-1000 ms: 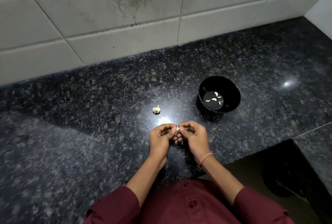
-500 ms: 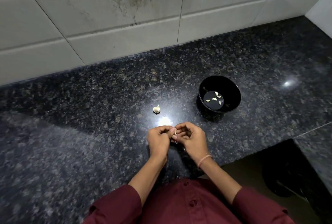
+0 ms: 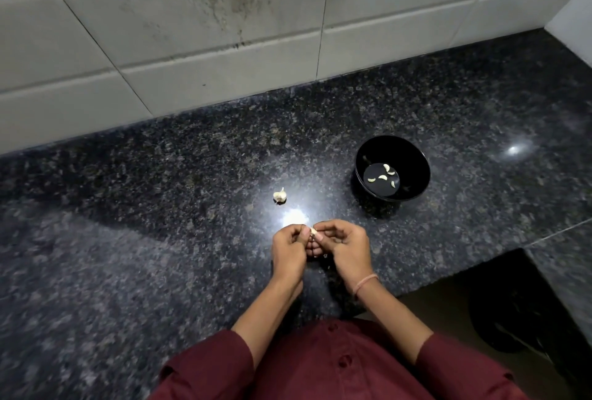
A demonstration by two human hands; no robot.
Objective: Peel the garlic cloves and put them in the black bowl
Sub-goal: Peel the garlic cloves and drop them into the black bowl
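Note:
Both hands meet just above the counter's front edge. My left hand [image 3: 288, 250] and my right hand [image 3: 344, 247] pinch one small pale garlic clove [image 3: 313, 232] between their fingertips; most of the clove is hidden by the fingers. To the upper right, apart from the hands, stands the black bowl [image 3: 413, 162] with several peeled cloves [image 3: 382, 175] on its bottom. A small garlic piece with a stem [image 3: 280, 195] lies on the counter, up and left of the hands.
The dark speckled granite counter [image 3: 160, 223] runs to a white tiled wall [image 3: 192, 40] at the back. A bright light reflection sits just beyond the hands. At the lower right the counter ends at a dark recess [image 3: 512, 310].
The hands have stayed together on the clove and shifted slightly toward the far side of the counter. The fingertips have reworked their pinch. Bowl and loose garlic piece have not moved.

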